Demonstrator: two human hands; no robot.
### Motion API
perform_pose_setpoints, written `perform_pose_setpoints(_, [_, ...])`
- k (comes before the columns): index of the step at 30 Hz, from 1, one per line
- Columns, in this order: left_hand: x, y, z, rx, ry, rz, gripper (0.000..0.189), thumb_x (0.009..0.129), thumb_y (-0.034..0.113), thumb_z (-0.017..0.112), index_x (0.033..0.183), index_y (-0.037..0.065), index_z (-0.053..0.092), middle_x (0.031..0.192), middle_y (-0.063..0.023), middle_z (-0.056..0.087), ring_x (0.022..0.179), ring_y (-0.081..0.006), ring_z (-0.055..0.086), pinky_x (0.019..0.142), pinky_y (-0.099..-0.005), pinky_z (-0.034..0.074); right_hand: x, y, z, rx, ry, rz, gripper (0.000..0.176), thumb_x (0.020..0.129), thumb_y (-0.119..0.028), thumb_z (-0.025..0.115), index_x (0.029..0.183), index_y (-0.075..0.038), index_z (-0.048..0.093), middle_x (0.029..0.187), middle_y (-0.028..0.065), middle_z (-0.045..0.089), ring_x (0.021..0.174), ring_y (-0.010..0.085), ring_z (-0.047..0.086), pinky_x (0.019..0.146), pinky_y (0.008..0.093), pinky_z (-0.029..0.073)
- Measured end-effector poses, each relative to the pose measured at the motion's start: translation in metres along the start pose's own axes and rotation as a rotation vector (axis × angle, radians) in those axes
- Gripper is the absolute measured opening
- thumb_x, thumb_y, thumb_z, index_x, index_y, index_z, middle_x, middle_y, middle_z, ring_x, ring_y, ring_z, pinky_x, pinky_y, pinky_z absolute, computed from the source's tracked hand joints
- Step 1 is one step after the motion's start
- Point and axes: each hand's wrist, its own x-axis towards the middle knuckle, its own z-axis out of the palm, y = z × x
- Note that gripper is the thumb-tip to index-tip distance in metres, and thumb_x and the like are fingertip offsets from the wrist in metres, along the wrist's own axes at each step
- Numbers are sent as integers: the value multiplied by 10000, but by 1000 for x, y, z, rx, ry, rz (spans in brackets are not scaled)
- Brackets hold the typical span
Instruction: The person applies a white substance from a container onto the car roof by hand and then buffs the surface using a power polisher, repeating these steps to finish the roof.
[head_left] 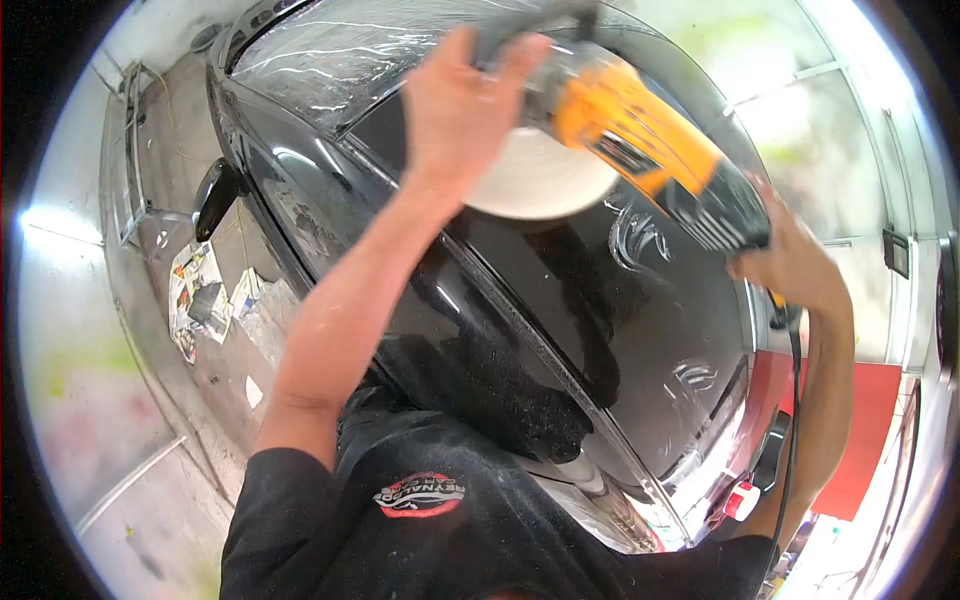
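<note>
A yellow and black car polisher (640,130) lies slantwise over a glossy black car panel (540,290). Its round white pad (545,175) is down at the panel and partly hidden by my left forearm. At the head end of the machine, my left hand (465,105) is closed round the dark front handle (535,20), slightly smeared by motion. My right hand (790,245) wraps the black rear body, from which a black cord (794,400) hangs along my right arm. Whitish swirls of paste (640,238) mark the panel beside the pad, with another smear (693,377) nearer the car's edge.
Clear plastic film (330,55) covers the car's windshield. A side mirror (217,198) juts out on the left, above newspaper sheets (198,300) on the floor. A metal frame (132,160) stands by the left wall. Something red (865,430) is at the right.
</note>
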Motion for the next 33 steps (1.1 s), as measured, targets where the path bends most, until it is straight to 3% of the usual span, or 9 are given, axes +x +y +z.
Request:
perform_pose_setpoints(2, [-20, 1, 40, -40, -102, 77, 553, 880, 479, 801, 785, -29, 603, 651, -151, 628, 597, -184, 576, 572, -379, 492, -42, 35, 4, -73, 81, 58, 1018, 661, -131, 753, 1571, 2, 318, 1264, 239, 622, 1104, 300, 622, 948, 374, 490])
perform_pose_setpoints(3, [-36, 26, 48, 39, -223, 24, 419, 910, 412, 802, 954, 8, 698, 774, -48, 714, 637, -87, 588, 568, -289, 502, -64, 49, 7, -79, 110, 118, 1017, 653, -126, 754, 1559, 25, 318, 1299, 269, 611, 1241, 341, 589, 1039, 391, 454])
perform_pose_setpoints(5, [-62, 44, 81, 26, -339, -5, 537, 913, 509, 751, 899, -18, 645, 708, -177, 678, 615, -278, 676, 575, -406, 524, -114, 88, 15, -59, 152, 290, 1006, 624, -77, 748, 1539, 23, 343, 1331, 255, 601, 1265, 335, 577, 1058, 391, 446])
perform_pose_setpoints(9, [-113, 59, 138, -125, -575, -35, 483, 934, 421, 748, 914, -43, 615, 735, -223, 680, 692, -354, 714, 628, -450, 540, -183, 86, 19, 264, 99, 637, 964, 592, -32, 718, 1504, -19, 407, 1117, 123, 659, 914, 218, 662, 802, 342, 544])
perform_pose_setpoints(16, [-154, 71, 177, -211, -761, -101, 450, 922, 388, 759, 901, -35, 604, 759, -247, 688, 754, -429, 711, 681, -502, 554, -246, 87, 33, 381, 214, 690, 1024, 583, -2, 666, 1556, -55, 352, 876, 68, 642, 602, 148, 586, 538, 304, 488])
perform_pose_setpoints(24, [-111, 74, 144, -256, -771, -49, 447, 905, 387, 776, 901, -25, 604, 752, -254, 681, 742, -422, 709, 661, -475, 546, -244, 41, 42, 479, 268, 693, 926, 624, 74, 715, 1496, -17, 420, 1031, 81, 662, 803, 153, 629, 684, 296, 532])
perform_pose_setpoints(28, [-55, 63, 74, -124, -780, -116, 476, 911, 424, 779, 926, -25, 622, 729, -207, 676, 680, -337, 706, 630, -441, 531, -193, -22, 40, 511, 129, 583, 924, 644, 0, 756, 1501, -6, 411, 1237, 121, 636, 1100, 224, 631, 996, 315, 482])
perform_pose_setpoints(32, [10, 29, 13, -61, -592, -66, 373, 936, 346, 785, 993, -7, 680, 764, -81, 709, 691, -83, 592, 588, -307, 500, -127, -43, 46, 75, 149, 51, 961, 679, -120, 780, 1527, -2, 343, 1233, 244, 631, 1021, 323, 694, 876, 394, 553])
perform_pose_setpoints(33, [26, 21, -3, -49, -537, -52, 343, 947, 321, 777, 1032, 0, 690, 802, -47, 713, 701, -61, 583, 592, -277, 493, -109, -68, 39, 100, 45, 182, 964, 708, -156, 775, 1539, -9, 309, 1187, 269, 642, 1006, 342, 697, 889, 419, 553])
